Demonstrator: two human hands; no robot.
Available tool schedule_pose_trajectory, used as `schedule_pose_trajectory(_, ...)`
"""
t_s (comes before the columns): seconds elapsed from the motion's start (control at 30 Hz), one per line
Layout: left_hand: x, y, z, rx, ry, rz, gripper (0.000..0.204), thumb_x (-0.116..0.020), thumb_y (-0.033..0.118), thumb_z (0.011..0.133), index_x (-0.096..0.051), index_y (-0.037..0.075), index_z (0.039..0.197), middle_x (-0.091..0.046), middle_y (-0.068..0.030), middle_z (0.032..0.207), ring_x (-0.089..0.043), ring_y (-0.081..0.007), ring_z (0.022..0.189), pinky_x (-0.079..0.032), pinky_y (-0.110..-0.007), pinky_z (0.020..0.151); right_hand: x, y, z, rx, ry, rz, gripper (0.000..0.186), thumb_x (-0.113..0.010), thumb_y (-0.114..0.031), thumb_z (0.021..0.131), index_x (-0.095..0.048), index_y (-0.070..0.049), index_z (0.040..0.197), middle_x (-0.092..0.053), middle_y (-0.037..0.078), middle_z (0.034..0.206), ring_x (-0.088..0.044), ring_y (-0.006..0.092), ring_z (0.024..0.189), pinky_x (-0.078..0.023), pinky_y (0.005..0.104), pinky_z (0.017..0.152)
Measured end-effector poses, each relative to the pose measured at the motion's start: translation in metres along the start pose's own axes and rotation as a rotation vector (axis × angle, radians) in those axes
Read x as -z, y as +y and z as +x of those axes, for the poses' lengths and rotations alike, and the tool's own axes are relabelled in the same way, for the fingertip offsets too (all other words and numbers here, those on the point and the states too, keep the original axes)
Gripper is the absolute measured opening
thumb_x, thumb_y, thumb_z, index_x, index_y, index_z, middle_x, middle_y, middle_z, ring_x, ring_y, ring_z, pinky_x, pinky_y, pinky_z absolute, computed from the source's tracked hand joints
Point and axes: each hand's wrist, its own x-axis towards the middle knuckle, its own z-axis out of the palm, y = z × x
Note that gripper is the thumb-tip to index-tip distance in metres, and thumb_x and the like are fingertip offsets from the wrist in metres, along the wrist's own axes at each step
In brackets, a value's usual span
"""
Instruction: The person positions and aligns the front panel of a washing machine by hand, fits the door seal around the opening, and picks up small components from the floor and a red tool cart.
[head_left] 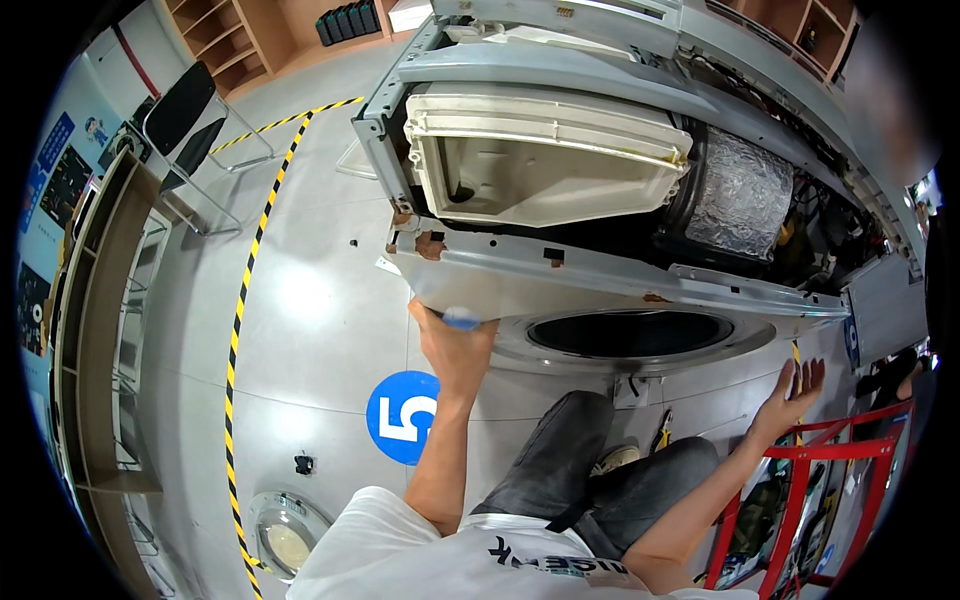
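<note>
A washing machine with its top off stands before me, its grey front panel (pixel 455 275) facing my knees and its round door opening (pixel 630 333) in the middle. My left hand (pixel 457 345) is up against the left part of this panel, beside a blurred blue patch. I cannot make out how its fingers lie. Near the panel's right end, my right hand (pixel 792 398) is raised with the fingers apart and nothing in it. Inside the open top sit a cream-coloured plastic drawer housing (pixel 550 150) and a foil-wrapped cylindrical part (pixel 742 190).
At my right stands a red metal frame cart (pixel 795 500) with tools. Yellow-handled pliers (pixel 662 430) lie near my knee. A round glass door (pixel 285 535) and a small black part (pixel 304 463) rest on the floor. Farther left are a folding chair (pixel 190 130) and a wooden shelf (pixel 75 330).
</note>
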Motion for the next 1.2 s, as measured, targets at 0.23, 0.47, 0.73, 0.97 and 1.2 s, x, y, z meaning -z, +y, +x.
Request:
schedule_pose_trajectory(0.23, 0.008, 0.001, 0.000, 0.058, -0.009, -0.029, 0.057, -0.073, 0.006, 0.060, -0.039, 0.001, 0.106, -0.051, -0.0144, 0.096, -0.054, -0.0277, 0.089, -0.043, -0.035, 0.079, -0.012, 0.087, 0.022, -0.132, -0.239, 0.275, 0.053, -0.045, -0.030, 0.095, -0.031, 0.002, 0.134, -0.040, 0.015, 0.132, -0.041, 0.0220, 0.119, -0.032, 0.0328, 0.102)
schedule_pose_trajectory(0.47, -0.002, -0.008, 0.000, -0.036, -0.019, 0.023, 0.061, -0.076, 0.011, 0.060, -0.041, 0.003, 0.109, -0.051, -0.0150, 0.099, -0.054, -0.0306, 0.090, -0.043, -0.037, 0.079, -0.049, 0.167, 0.016, -0.254, -0.233, 0.266, 0.062, -0.040, -0.028, 0.095, -0.010, 0.000, 0.141, -0.024, 0.018, 0.142, -0.028, 0.0271, 0.129, -0.024, 0.0350, 0.106)
schedule_pose_trajectory(0.73, 0.001, -0.014, -0.006, 0.027, -0.018, -0.027, 0.060, -0.065, -0.001, 0.061, -0.039, -0.001, 0.116, -0.049, -0.0145, 0.107, -0.047, -0.0245, 0.098, -0.037, -0.033, 0.089, -0.071, 0.122, 0.014, -0.169, -0.057, 0.410, 0.065, -0.062, -0.015, 0.075, -0.029, 0.005, 0.128, -0.047, 0.015, 0.115, -0.046, 0.0220, 0.106, -0.036, 0.0317, 0.094)
schedule_pose_trajectory(0.97, -0.002, -0.017, -0.001, -0.006, -0.041, -0.009, 0.061, -0.057, -0.007, 0.067, -0.032, -0.008, 0.123, -0.041, -0.0195, 0.120, -0.043, -0.0278, 0.111, -0.032, -0.033, 0.098, -0.055, 0.093, 0.021, -0.158, -0.141, 0.571, 0.089, -0.076, -0.050, 0.064, -0.034, 0.003, 0.123, -0.048, 0.012, 0.111, -0.045, 0.0210, 0.107, -0.035, 0.0333, 0.093)
schedule_pose_trajectory(1.2, 0.016, -0.045, 0.022, -0.082, -0.052, -0.033, 0.064, -0.056, -0.004, 0.066, -0.035, -0.003, 0.127, -0.042, -0.0186, 0.122, -0.043, -0.0285, 0.111, -0.031, -0.036, 0.099, -0.052, 0.082, 0.023, -0.257, -0.177, 0.543, 0.092, -0.083, -0.038, 0.056, -0.034, 0.001, 0.124, -0.047, 0.011, 0.110, -0.044, 0.0220, 0.106, -0.034, 0.0336, 0.094)
